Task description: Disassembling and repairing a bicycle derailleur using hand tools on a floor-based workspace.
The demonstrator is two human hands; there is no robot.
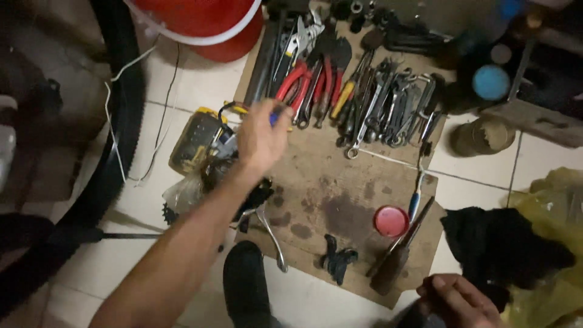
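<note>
Under the fingertips of the left hand (262,136), at the near edge of a row of tools, sits a small blue-tipped thing (274,118) that the curled fingers appear to pinch; whether they have closed on it fully I cannot tell, since the back of the hand hides them. Just beyond the knuckles lie red-handled pliers (296,82) and, further to that hand's right, a fan of spanners (388,109), all laid side by side on a stained wooden board (340,182), likely so each can be picked out at a glance. Beside the wrist, off the board, rests a yellow power tool (195,141). Nearer the body, a red lid (391,220) and a wooden-handled brush (398,255) lie on the board's front corner. Well apart, low in the view, the right hand (458,300) rests loosely curled and empty near a black cloth (504,249). Far to the left curves a bicycle tyre (121,121).
</note>
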